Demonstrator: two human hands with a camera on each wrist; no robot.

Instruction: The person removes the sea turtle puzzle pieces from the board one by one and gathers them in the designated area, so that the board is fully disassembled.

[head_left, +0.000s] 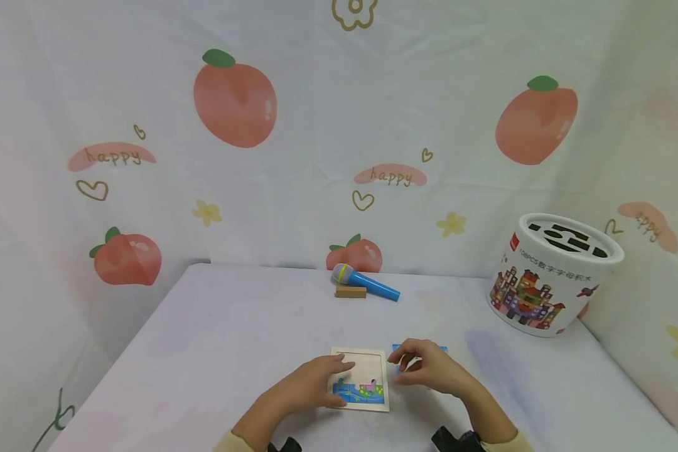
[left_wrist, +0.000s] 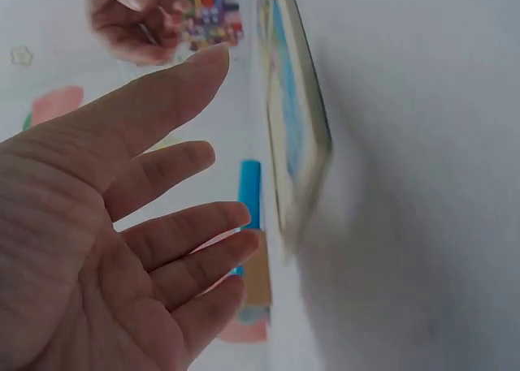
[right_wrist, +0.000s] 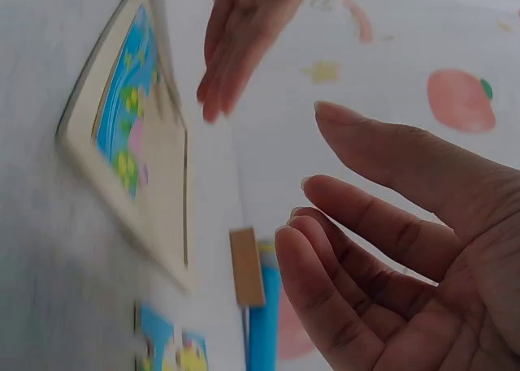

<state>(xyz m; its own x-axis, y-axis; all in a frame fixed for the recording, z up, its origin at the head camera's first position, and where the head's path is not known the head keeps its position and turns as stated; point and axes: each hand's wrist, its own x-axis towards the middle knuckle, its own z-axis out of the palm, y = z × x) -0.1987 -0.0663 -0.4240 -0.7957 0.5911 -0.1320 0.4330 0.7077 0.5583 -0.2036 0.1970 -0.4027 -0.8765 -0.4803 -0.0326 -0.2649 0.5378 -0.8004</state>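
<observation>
A wooden jigsaw tray (head_left: 358, 364) lies flat on the table between the hands. Its near part holds joined puzzle pieces (head_left: 358, 393) in blue and green with a bit of pink; the far part shows bare wood. My left hand (head_left: 316, 382) is over the tray's left edge, fingers spread and nothing in them. To the right of the tray, my right hand (head_left: 432, 369) hovers with loosely bent fingers, and the gap between thumb and fingers holds nothing in the right wrist view. Loose blue puzzle pieces (right_wrist: 171, 338) lie beneath it, partly hidden by that hand in the head view.
A blue toy microphone (head_left: 373, 286) leans over a small brown wooden block (head_left: 350, 292) at the table's back edge. At the back right stands a large white tub (head_left: 550, 276) with a slotted lid. A printed cloth (head_left: 294, 207) hangs behind the table.
</observation>
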